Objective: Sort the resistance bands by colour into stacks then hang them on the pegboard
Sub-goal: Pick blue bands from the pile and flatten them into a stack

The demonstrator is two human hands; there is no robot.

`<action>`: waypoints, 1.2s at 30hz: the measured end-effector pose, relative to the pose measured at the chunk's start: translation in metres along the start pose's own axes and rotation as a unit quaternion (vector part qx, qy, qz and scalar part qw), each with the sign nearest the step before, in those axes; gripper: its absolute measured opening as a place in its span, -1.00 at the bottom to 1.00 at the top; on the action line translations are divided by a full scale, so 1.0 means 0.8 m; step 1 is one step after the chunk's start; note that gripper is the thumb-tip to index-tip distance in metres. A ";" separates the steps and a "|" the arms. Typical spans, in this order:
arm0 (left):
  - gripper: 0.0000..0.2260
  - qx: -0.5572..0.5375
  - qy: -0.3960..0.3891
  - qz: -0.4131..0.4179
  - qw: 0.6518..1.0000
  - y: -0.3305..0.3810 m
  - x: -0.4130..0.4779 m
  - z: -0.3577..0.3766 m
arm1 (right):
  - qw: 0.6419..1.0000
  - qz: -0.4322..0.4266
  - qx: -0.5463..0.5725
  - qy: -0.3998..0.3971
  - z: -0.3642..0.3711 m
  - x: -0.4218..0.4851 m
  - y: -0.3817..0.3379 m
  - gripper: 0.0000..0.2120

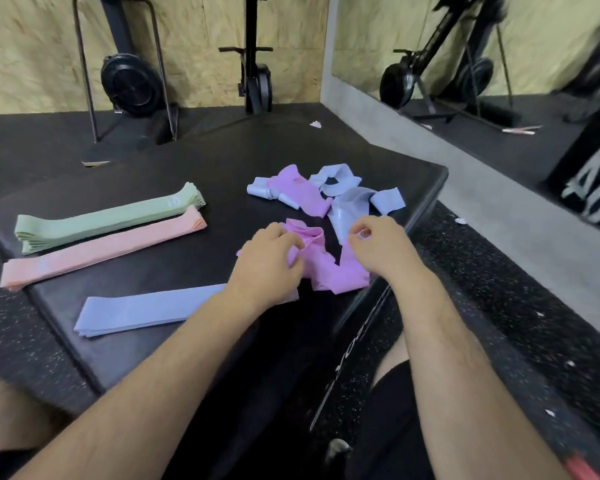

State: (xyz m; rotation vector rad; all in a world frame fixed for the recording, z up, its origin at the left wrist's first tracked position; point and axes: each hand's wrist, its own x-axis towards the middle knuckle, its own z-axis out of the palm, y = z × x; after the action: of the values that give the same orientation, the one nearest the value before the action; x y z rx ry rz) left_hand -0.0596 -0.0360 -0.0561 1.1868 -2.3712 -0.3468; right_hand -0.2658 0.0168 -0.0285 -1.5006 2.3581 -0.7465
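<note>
On the black platform (174,268) lie three flat stacks: green bands (108,218) at the far left, peach bands (101,251) just in front of them, and pale blue bands (146,311) nearest me. A jumbled heap of pink and pale blue bands (326,194) sits at the far right. In front of it lies a crumpled pink band (329,268). My left hand (267,261) grips its left part with curled fingers. My right hand (381,245) pinches its right part between thumb and fingertips.
The platform's right edge (426,216) drops to speckled rubber flooring (499,306). Black exercise machines (132,77) stand against the wooden back wall. A wall mirror (482,64) runs along the right. My knees show at the bottom of the view.
</note>
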 end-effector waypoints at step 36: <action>-0.57 -0.257 -0.015 -0.013 0.966 0.079 0.066 -0.017 | 0.886 -0.028 0.443 0.133 -0.027 0.010 -0.010 -0.74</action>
State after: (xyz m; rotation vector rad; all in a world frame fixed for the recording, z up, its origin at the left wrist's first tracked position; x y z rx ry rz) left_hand -0.1237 -0.0411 -0.0027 0.9655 -2.0998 -0.9273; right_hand -0.2732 0.0132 -0.0060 -1.0770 1.6721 -1.8130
